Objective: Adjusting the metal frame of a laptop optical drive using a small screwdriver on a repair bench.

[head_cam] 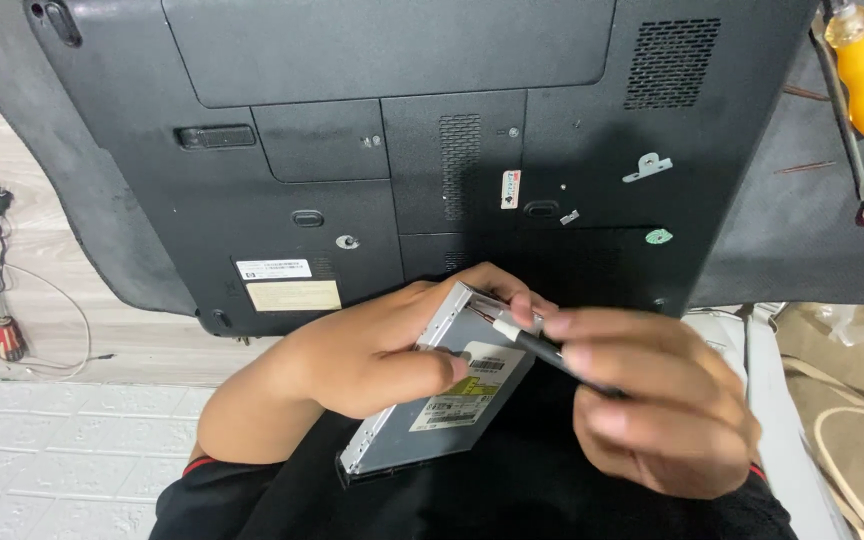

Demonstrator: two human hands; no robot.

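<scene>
A white-and-yellow label (472, 385) lies beside the left hand's (372, 360) thumb; above that hand, white (273, 268) and cream (293, 295) rectangular labels.

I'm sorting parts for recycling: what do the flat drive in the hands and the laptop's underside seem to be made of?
The flat drive, held by the left hand, looks like thin sheet metal: grey, brushed, with a bright folded edge and paper labels. The laptop's underside looks like matte black moulded plastic, judging by its vent grilles and panel seams.

Brushed grey metal drive (407, 430), paper labels; matt black plastic laptop (402, 150).
</scene>
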